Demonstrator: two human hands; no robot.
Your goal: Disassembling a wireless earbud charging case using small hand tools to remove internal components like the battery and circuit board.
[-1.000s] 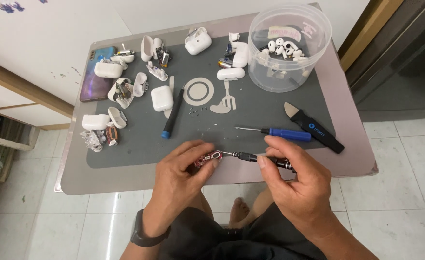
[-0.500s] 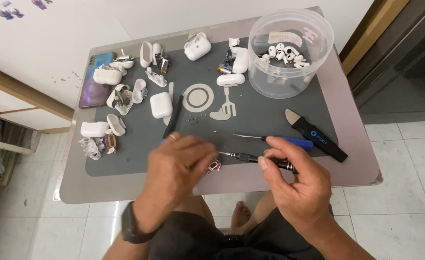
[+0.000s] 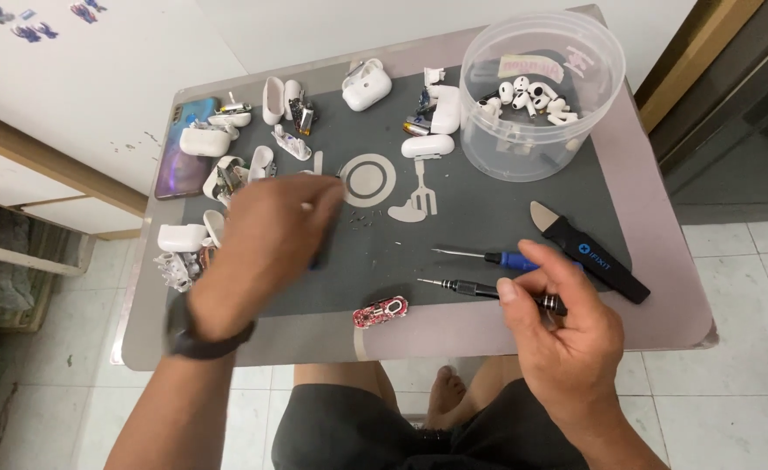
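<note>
Left hand (image 3: pixel 266 248) now farther up grey mat (image 3: pixel 488 222), small table (image 3: pixel 663 322), tiled floor (image 3: pixel 732 409).

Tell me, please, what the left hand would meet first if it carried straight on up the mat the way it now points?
Probably the small white charging case at the fingertips of the left hand, though blur hides whether they already touch; beyond it lies a white opened shell part.

Both hands bare, no gloves, no rings visible. Left hand (image 3: pixel 266 239) motion-blurred; black watch (image 3: pixel 203 338) with dark band on its wrist. Right hand (image 3: pixel 567 335) wrist unadorned. Forearms sleeveless. Dark grey shorts (image 3: pixel 384 435), bare feet (image 3: pixel 445 392).
</note>
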